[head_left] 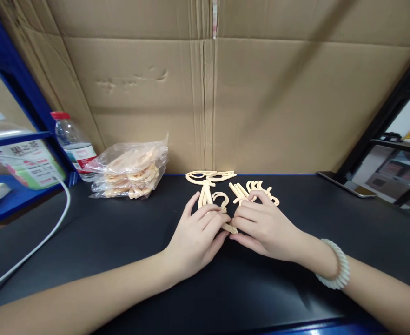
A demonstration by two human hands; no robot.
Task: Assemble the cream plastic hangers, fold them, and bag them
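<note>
My left hand [198, 232] and my right hand [261, 225] meet at the middle of a black tabletop [121, 260]. Both have fingers curled and pinch a small cream hook-shaped plastic piece [222, 204] between them. Just beyond my right hand lies a pile of several more cream hook pieces [257, 190]. Behind my left hand rest flat cream leaf-shaped plastic parts [208, 177]. A pale bead bracelet [335, 265] is on my right wrist.
A clear plastic bag of cream parts [131, 172] lies at the back left, beside a water bottle with a red cap [73, 142]. A white cable [41, 242] crosses the left side. A phone [346, 184] lies at the back right. A cardboard wall [205, 93] closes the back.
</note>
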